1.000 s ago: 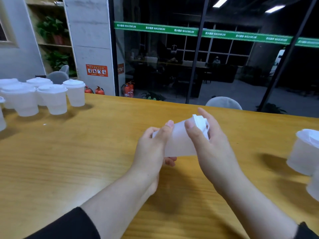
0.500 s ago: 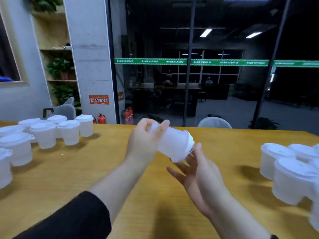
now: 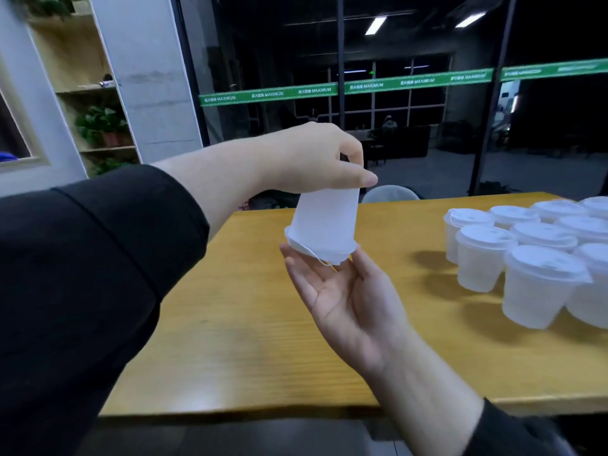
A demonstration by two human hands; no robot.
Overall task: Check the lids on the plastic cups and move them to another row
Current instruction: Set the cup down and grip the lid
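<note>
A white plastic cup (image 3: 324,223) is held upside down above the wooden table (image 3: 246,330), its lid (image 3: 316,250) facing down. My left hand (image 3: 316,159) grips the cup's base from above, fingers curled round it. My right hand (image 3: 345,294) lies palm up under the lid, fingers straight, fingertips touching the lid's rim. Several more lidded white cups (image 3: 539,278) stand in rows at the right of the table.
The table's near edge (image 3: 263,411) runs across the lower view, with dark floor below it. A glass wall with a green stripe stands behind the table. A grey chair back (image 3: 390,194) rises beyond the far edge. Shelves with plants are at the left.
The cup has turned from lying sideways to fully upside down and risen. My view swung right, so the left group of cups left the frame. My right hand stays open beneath the lid.
</note>
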